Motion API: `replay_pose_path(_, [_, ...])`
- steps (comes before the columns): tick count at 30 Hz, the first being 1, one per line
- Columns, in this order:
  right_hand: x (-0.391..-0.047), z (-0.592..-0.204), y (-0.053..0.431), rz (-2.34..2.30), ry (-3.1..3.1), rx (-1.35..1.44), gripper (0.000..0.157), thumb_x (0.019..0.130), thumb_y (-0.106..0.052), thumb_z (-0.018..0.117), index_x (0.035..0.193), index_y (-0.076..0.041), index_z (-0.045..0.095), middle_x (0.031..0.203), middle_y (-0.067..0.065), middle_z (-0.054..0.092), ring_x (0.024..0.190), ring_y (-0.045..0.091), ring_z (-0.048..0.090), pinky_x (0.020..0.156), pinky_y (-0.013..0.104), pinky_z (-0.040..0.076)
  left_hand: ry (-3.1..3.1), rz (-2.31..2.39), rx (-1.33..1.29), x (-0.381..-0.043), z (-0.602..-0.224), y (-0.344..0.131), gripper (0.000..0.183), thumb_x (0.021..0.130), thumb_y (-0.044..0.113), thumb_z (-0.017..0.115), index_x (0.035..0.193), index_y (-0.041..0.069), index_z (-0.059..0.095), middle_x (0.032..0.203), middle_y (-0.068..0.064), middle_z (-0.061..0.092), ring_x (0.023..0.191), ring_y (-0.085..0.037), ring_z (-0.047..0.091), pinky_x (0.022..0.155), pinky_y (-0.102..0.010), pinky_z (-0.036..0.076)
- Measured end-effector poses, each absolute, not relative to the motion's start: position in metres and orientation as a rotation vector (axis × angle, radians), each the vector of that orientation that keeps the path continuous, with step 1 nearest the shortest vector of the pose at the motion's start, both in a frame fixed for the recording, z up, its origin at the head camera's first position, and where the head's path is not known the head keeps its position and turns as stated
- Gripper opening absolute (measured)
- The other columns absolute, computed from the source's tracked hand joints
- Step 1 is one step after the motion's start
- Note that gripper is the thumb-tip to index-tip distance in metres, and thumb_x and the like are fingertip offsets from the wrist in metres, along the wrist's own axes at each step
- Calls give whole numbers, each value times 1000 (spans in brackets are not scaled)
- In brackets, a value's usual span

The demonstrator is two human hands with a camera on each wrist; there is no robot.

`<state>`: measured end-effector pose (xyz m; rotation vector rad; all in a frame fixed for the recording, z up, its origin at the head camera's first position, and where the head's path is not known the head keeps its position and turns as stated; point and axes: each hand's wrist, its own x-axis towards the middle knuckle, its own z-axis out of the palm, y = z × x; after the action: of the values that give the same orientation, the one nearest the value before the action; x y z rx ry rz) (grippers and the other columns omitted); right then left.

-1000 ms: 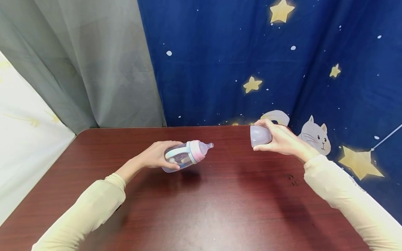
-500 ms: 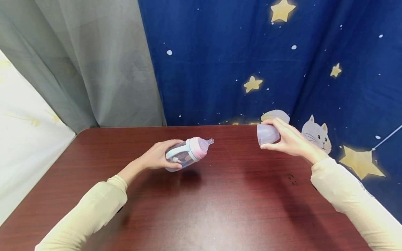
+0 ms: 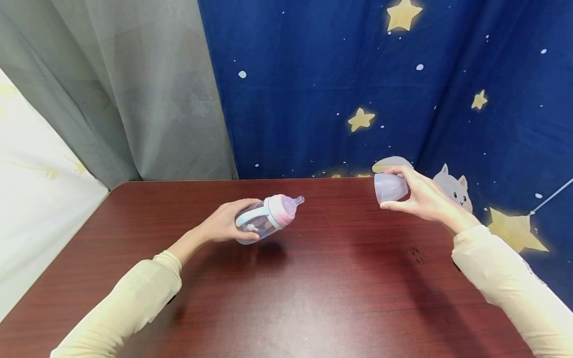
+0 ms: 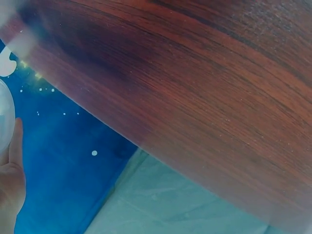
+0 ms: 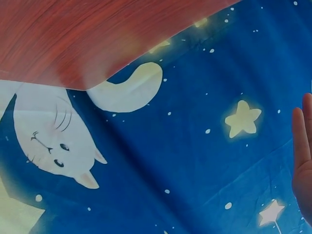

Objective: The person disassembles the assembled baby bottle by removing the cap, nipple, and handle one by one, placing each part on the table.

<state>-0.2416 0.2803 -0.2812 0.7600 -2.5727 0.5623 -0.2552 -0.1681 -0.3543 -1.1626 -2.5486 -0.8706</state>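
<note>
Baby bottle [image 3: 268, 219] held in left hand [image 3: 223, 223], apparently above table [image 3: 291, 308], nipple [image 3: 291, 203] beyond grip; cap [image 3: 389, 187] in right hand [image 3: 422, 198]

A reddish-brown wood-grain table [image 3: 250, 303] fills the lower part of the head view, its far left corner rounded. A soft pale sheen [image 3: 295, 315] spreads over its near middle, blurred shadows [image 3: 431, 306] lie across the top, and small dark marks [image 3: 415, 254] show toward the right. Beyond the far edge hangs a grey curtain [image 3: 165, 89] in loose folds, meeting a deep-blue curtain [image 3: 295, 89] printed with white dots and glowing yellow stars [image 3: 403, 15]. Farther right, the print includes a pale cat [image 5: 58, 136] and a curved cream shape [image 5: 134, 92]. Bright white fabric [image 3: 33, 189] with faint yellow patterning drops along the left side.
</note>
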Motion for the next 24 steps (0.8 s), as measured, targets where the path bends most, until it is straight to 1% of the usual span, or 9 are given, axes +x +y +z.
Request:
replay_pose_path(4, [-242,-281,286,544,-2556,756,70,59,-32,81,117,-13,46,94,5,52,73,16,49,60,35,39,-2547,-888,-1157,-254,-354,-168,75,61,48,75,121,13,48,105,3,55,88,-11,51,73,-32,43])
replay_pose_path(9, [-241,-283,293,524,-2556,750,69,60,-29,81,117,-11,46,99,7,52,74,17,48,60,35,38,-2539,-908,-1147,-254,-355,-167,76,60,46,76,122,12,48,107,2,55,89,-12,50,74,-33,42])
replay_pose_path(15, [-237,-287,299,514,-2590,714,68,61,-31,80,117,-10,46,102,9,51,75,20,48,61,39,38,-2517,-952,-1159,-254,-359,-165,76,60,42,78,122,11,47,107,2,54,90,-12,50,75,-33,42])
replay_pose_path(20, [-236,-291,303,513,-2618,691,68,62,-33,79,117,-11,46,100,8,52,76,21,49,60,39,39,-2517,-949,-1167,-254,-360,-165,76,60,43,77,122,11,46,107,2,54,90,-12,50,74,-33,42])
replay_pose_path(24, [-236,-292,307,501,-2624,677,68,62,-33,79,118,-11,46,102,8,52,76,21,49,60,40,39,-2518,-945,-1170,-256,-359,-164,76,61,44,77,122,12,46,108,1,54,90,-12,50,74,-33,43])
